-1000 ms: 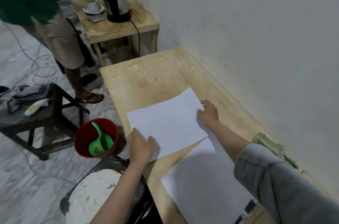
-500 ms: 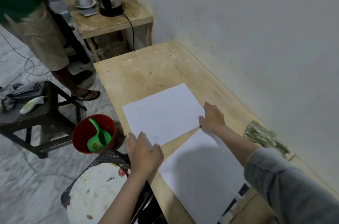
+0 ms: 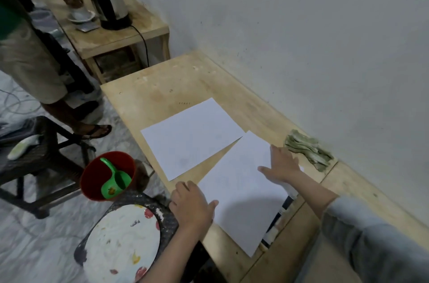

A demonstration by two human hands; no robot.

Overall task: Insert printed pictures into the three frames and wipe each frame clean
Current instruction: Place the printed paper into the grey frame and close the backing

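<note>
Standing against a grey wall (image 3: 301, 27), wooden table (image 3: 162, 88) bears two sheets (image 3: 192, 136).

**Wearer's Dress: Sleeves and Hands**

We record a loose grey long sleeve (image 3: 362, 236) on the right arm, ending short of the wrist. The left forearm (image 3: 171, 250) is unsleeved. We see both hands bare, left hand (image 3: 192, 206) and right hand (image 3: 282, 164).

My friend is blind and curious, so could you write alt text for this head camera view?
A person's left hand and right hand rest flat on the nearer white sheet on a wooden table against a wall. A second white sheet lies beyond, a crumpled greenish cloth to the right.
</note>
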